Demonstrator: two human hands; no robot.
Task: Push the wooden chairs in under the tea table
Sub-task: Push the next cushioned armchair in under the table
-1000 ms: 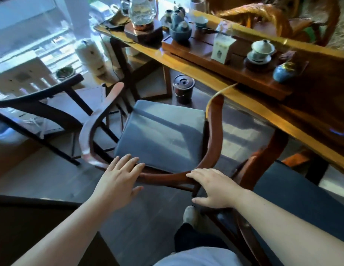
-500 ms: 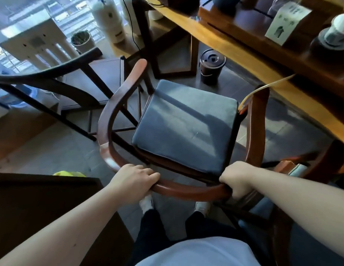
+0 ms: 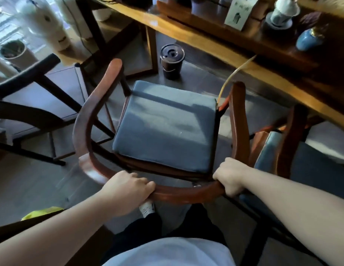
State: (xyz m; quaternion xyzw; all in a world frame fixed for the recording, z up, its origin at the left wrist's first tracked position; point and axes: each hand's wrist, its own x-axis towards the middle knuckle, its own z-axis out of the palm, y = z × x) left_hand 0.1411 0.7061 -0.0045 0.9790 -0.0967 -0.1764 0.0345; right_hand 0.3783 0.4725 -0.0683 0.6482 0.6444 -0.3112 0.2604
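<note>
- Fingers [image 3: 146, 186] of the left hand [image 3: 127, 191] are curled over the curved reddish-brown wooden back rail [image 3: 186, 192] of the horseshoe-backed wooden chair [image 3: 84, 120], clenched on it at the rail's left bend.
- The right hand [image 3: 229, 176] is closed in a fist around the same rail at its right bend, fingers wrapped underneath.
- The chair carries a square blue-grey seat cushion [image 3: 165, 129]; its two arm ends point toward the long yellow-edged wooden tea bench [image 3: 215, 47].
- The right arm end sits just beside the bench edge; the seat lies outside the bench.
- A dark lidded cylindrical bucket [image 3: 172, 61] stands on the floor under the bench, ahead of the seat.
- A second cushioned wooden chair [image 3: 294, 135] stands just right; a dark-framed chair [image 3: 33, 89] stands left.
</note>
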